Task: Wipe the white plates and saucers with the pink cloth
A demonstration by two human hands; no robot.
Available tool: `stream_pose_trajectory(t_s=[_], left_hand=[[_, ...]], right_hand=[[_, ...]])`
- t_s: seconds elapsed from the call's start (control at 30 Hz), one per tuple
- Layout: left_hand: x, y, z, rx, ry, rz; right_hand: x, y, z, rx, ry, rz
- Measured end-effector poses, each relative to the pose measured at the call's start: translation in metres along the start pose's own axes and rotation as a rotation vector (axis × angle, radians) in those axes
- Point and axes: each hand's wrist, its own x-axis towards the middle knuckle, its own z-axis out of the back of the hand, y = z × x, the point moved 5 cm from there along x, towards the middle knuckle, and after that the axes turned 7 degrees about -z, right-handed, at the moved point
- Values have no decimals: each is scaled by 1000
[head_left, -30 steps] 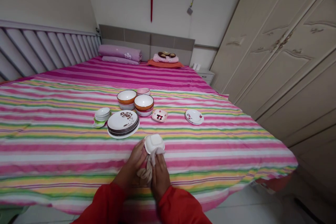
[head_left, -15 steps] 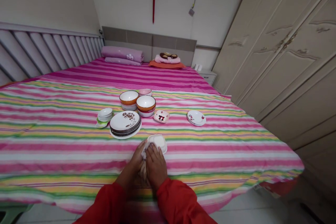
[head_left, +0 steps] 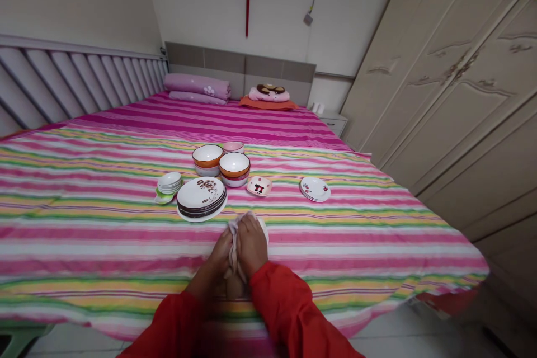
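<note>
Plates [head_left: 201, 196] and bowls [head_left: 234, 165] sit on striped bedding [head_left: 356, 240].

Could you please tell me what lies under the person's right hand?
The right hand rests on a crumpled cloth; a white dish shows only at its rim, and the rest is covered.

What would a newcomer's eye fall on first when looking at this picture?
The wide bedspread with pink, green and yellow stripes stands out first, covering the bed. Near its middle sit stacked plates and bowls. In front of them, the left hand and right hand press a cloth together, below red sleeves.
</note>
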Motion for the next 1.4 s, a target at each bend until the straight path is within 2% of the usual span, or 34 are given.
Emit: stream_pose_trajectory(t_s=[0.13,0.27,0.47,0.67,0.83,1.0,1.2,1.33,1.4], left_hand=[[-1,-3,2,67,6,-67],[1,-4,9,108,-6,-66],[-7,-5,2,127,20,-43],[-11,-7,-5,80,13,-39],[-11,-7,-6,64,-29,-27],[-7,-4,-9,-26,-7,-50],[-4,-3,-7,-44,18,-90],[-7,-5,-7,5,18,-73],[-9,-6,-5,50,-3,-52]], right_hand=[[18,-9,9,-12,12,-79],[19,-27,14,96,-13,-176],[-3,-61,20,355,-149,-351],[-38,-61,21,432,-237,-429],[-65,-51,15,423,-275,-379],[-78,-54,24,459,-218,-296],[-55,-63,45,463,-262,-340],[-34,-46,31,310,-181,-236],[-30,-38,21,232,-151,-237]])
